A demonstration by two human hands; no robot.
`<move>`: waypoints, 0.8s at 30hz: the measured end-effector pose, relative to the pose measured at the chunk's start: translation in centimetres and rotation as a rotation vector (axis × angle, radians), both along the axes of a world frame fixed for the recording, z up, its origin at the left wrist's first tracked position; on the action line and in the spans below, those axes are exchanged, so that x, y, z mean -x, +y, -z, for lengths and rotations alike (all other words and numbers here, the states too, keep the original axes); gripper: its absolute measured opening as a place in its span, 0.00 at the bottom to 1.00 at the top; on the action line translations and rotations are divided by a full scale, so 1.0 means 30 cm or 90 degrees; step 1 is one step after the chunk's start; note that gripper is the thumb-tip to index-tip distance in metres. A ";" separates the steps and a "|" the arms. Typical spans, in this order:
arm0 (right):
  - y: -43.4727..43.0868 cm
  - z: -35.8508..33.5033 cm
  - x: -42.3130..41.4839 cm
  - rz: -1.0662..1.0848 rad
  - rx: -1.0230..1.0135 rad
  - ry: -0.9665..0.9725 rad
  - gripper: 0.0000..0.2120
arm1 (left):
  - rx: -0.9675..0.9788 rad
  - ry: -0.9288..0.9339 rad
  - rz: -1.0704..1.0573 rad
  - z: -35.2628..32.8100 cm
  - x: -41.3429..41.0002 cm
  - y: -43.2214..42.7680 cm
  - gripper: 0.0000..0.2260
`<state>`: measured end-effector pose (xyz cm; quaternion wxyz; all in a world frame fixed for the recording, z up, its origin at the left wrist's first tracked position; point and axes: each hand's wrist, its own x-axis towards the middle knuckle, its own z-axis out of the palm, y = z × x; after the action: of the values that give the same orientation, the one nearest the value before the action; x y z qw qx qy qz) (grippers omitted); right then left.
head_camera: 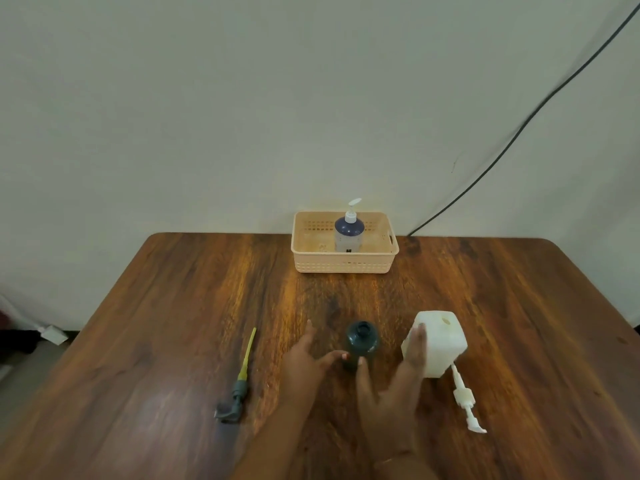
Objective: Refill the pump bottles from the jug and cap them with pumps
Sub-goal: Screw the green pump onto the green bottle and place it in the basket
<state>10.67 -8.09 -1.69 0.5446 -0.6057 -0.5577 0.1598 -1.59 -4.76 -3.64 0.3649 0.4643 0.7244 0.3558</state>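
A dark green bottle [362, 341] stands uncapped at the middle of the wooden table [173, 323]. My left hand [308, 358] is just left of it, fingers spread, fingertips near its base. My right hand [394, 386] reaches between the bottle and a white jug [440, 341], its fingers against the jug's left side. A grey pump with a yellow tube [239, 382] lies to the left. A white pump [465, 400] lies right of the jug. A capped bottle with a white pump [349, 230] stands in a peach basket [346, 263].
The basket sits at the table's far edge against the wall. A black cable [519, 126] runs down the wall at the right. A white plug [53, 334] lies on the floor at the left.
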 end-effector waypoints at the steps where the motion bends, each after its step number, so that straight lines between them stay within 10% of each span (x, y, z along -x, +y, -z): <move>1: -0.017 0.008 0.048 -0.051 0.001 -0.021 0.41 | -0.005 0.026 -0.018 0.001 0.042 -0.015 0.33; 9: -0.048 0.169 0.351 -0.493 0.271 -0.176 0.27 | -0.032 -0.001 -0.225 0.060 0.353 -0.188 0.10; 24: -0.034 0.275 0.505 -0.517 0.358 -0.214 0.26 | 0.045 -0.050 -0.142 0.139 0.418 -0.206 0.15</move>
<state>-4.48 -9.12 -9.96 0.1578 -0.4806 -0.7630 0.4024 -14.12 -10.93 -7.80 0.3676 0.3533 0.7686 0.3863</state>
